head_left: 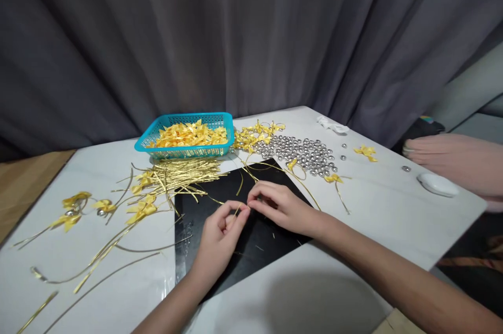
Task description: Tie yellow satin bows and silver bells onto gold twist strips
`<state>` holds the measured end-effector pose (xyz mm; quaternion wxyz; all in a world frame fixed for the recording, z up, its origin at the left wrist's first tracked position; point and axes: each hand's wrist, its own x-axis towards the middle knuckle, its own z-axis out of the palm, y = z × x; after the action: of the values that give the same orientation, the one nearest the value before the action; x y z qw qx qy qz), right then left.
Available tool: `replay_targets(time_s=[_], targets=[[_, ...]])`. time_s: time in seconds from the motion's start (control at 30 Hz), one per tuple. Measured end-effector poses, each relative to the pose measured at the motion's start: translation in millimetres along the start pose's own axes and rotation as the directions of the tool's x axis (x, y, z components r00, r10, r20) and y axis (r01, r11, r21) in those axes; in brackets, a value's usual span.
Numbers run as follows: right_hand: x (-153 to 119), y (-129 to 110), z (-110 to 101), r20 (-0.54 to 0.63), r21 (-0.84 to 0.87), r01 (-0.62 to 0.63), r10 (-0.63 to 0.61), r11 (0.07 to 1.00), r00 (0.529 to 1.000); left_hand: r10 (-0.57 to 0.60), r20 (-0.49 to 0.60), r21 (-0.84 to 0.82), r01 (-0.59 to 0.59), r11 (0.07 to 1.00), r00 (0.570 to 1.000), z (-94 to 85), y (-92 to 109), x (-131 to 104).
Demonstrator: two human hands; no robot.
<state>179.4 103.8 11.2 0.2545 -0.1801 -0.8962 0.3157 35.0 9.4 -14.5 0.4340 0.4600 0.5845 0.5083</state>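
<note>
My left hand (pixel 220 237) and my right hand (pixel 286 207) meet above a black mat (pixel 271 255), fingertips nearly touching. Thumb and forefinger of the left hand pinch a thin gold twist tie (pixel 237 209). The right hand's fingertips are also pinched together at the tie's end; how firmly they grip it is partly hidden. Behind the left hand lies a pile of gold twist ties (pixel 190 173). Beyond the right hand spread many silver bells or beads (pixel 302 151); their exact kind is too small to tell. A yellow ribbon bow (pixel 291 164) with a looped tie rests by them.
A blue basket (pixel 184 152) of yellow ribbon bows stands at the back of the white table (pixel 322 276). Tied yellow bows (pixel 142 209) and loose ties lie on the left. A white oval object (pixel 437 185) sits near the right edge, beside another person's foot or limb (pixel 451 166).
</note>
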Motion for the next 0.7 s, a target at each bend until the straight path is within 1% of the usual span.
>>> replay_targets(time_s=[0.07, 0.13, 0.2, 0.27, 0.33, 0.37, 0.4, 0.47, 0.5, 0.53, 0.57, 0.6, 0.63, 0.67, 0.7], targets=[[0, 0, 6, -0.044, 0.13, -0.071, 0.077, 0.989, 0.996, -0.023, 0.013, -0.037, 0.024, 0.999, 1.0, -0.8, 3, 0], [0, 0, 11, -0.011, 0.264, -0.168, 0.177, 0.95, 0.984, -0.034, 0.015, -0.042, 0.035, 0.999, 0.999, -1.9, 4, 1], [0, 0, 11, 0.029, 0.338, -0.233, 0.237, 0.912, 0.971, -0.006, -0.002, -0.019, 0.006, 1.0, 1.0, -3.0, 5, 1], [0, -2, 6, 0.015, 0.303, -0.212, 0.218, 0.929, 0.976, 0.052, -0.04, 0.027, -0.051, 0.998, 0.998, -3.9, 4, 1], [-1, -4, -1, -0.023, 0.173, -0.106, 0.111, 0.979, 0.994, 0.126, -0.122, 0.09, -0.115, 0.989, 0.985, -4.3, 2, 0], [-1, -5, -5, -0.021, 0.099, -0.044, 0.047, 0.994, 0.999, 0.169, -0.195, 0.127, -0.145, 0.981, 0.966, -4.4, 0, -1], [-1, -7, -8, -0.003, 0.035, 0.011, -0.011, 0.999, 1.0, 0.219, -0.281, 0.169, -0.176, 0.97, 0.934, -4.4, -1, -2], [-2, -10, -12, 0.048, -0.053, 0.098, -0.096, 0.994, 0.994, 0.339, -0.427, 0.259, -0.246, 0.934, 0.838, -4.0, -3, -4], [-3, -11, -13, 0.077, -0.079, 0.125, -0.119, 0.989, 0.99, 0.401, -0.456, 0.298, -0.289, 0.91, 0.795, -3.6, -3, -6], [-3, -12, -13, 0.104, -0.101, 0.142, -0.132, 0.985, 0.986, 0.448, -0.438, 0.321, -0.33, 0.888, 0.779, -2.9, -3, -7], [-4, -13, -13, 0.124, -0.119, 0.151, -0.136, 0.981, 0.983, 0.47, -0.384, 0.315, -0.366, 0.876, 0.795, -1.9, -2, -9], [-4, -14, -13, 0.13, -0.136, 0.152, -0.135, 0.979, 0.982, 0.456, -0.316, 0.273, -0.381, 0.883, 0.832, -0.7, -1, -10], [-4, -14, -13, 0.126, -0.15, 0.146, -0.128, 0.978, 0.984, 0.404, -0.246, 0.204, -0.361, 0.91, 0.881, 0.7, 0, -11], [-4, -14, -13, 0.114, -0.162, 0.136, -0.118, 0.977, 0.986, 0.319, -0.177, 0.125, -0.301, 0.946, 0.931, 2.1, 1, -11], [-4, -13, -13, 0.099, -0.173, 0.126, -0.11, 0.977, 0.989, 0.218, -0.117, 0.052, -0.213, 0.976, 0.969, 3.4, 2, -11]])
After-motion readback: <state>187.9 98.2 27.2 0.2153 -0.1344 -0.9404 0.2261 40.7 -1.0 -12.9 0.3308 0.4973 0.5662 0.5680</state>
